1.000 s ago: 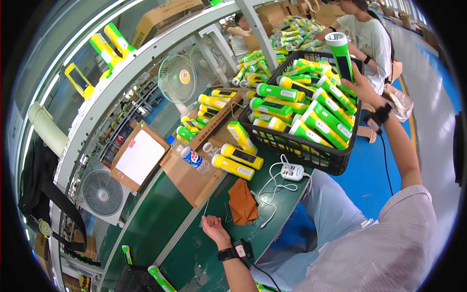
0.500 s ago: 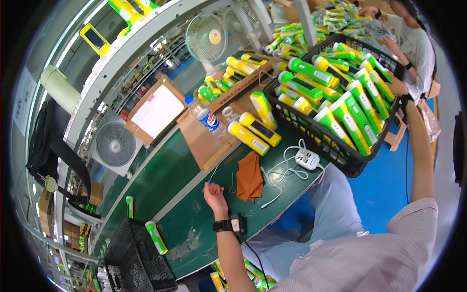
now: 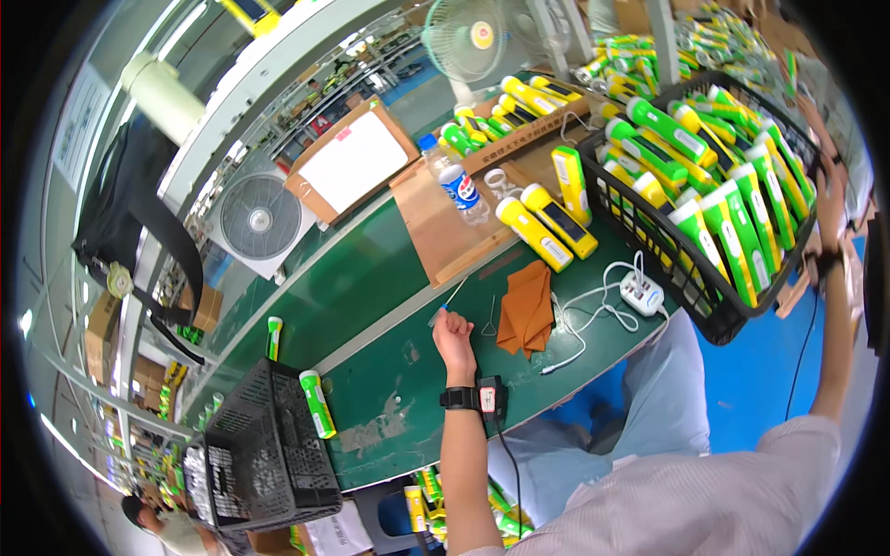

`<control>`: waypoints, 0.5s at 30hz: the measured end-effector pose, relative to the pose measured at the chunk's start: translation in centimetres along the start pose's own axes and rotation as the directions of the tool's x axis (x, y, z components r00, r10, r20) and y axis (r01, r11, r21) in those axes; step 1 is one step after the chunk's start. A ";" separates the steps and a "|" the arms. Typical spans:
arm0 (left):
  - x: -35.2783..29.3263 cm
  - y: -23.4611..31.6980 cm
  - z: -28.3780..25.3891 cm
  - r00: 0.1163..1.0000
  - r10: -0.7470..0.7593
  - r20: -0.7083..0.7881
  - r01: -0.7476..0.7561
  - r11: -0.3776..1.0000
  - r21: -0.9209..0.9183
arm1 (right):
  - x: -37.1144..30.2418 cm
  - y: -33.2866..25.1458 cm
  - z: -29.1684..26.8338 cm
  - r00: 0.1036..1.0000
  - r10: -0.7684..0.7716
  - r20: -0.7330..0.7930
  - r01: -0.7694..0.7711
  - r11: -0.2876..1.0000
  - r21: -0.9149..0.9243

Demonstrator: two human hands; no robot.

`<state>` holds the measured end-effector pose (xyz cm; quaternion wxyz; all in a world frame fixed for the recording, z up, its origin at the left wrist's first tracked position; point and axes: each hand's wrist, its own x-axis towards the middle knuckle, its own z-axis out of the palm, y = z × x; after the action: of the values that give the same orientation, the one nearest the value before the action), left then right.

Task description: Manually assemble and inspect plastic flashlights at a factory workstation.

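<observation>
My left hand (image 3: 454,335) is closed over the green worktable (image 3: 394,357), its fingers pinching a thin stick-like tool (image 3: 446,305) with a blue part and a slim shaft. Beside it lie a bent wire and brown cloth pieces (image 3: 526,310). At the far right, my right hand (image 3: 832,206) is beside the outer rim of a black plastic basket (image 3: 697,298). Its fingers look stretched, and I see nothing in them. Green, yellow and white flashlights (image 3: 737,232) fill that basket. Three yellow flashlights (image 3: 535,233) rest on the table left of it.
A white USB charging hub (image 3: 642,293) with cables lies near the front edge. A bottle (image 3: 461,190) stands on cardboard by a box of flashlights (image 3: 505,139). At left are a black crate (image 3: 269,454), a green flashlight (image 3: 317,404) and a floor fan (image 3: 260,220).
My right hand has drawn away from the flashlights to the basket's outer right side. My left hand keeps its pinch on the tool. The whole view has swung left.
</observation>
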<state>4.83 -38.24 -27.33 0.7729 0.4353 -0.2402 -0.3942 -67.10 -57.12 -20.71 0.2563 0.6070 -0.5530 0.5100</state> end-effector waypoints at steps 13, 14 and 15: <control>0.7 -0.3 -1.0 0.998 0.002 -0.058 -0.001 1.000 0.021 | -15.2 -49.2 -3.5 0.854 -0.312 0.416 -0.498 -0.258 0.828; 0.8 -0.3 -1.2 0.998 0.009 -0.057 -0.007 1.000 0.025 | -14.4 -51.9 -2.6 0.735 -0.308 0.604 -0.674 -0.243 0.698; 0.9 -0.5 -0.8 1.000 0.004 -0.030 -0.004 1.000 0.015 | -13.6 -53.1 -0.3 0.719 -0.321 0.616 -0.656 -0.020 0.755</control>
<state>5.77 -38.76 -28.17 0.7738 0.4465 -0.2326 -0.3844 -15.82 -37.66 -19.46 -0.5328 0.6496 -0.1510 0.5209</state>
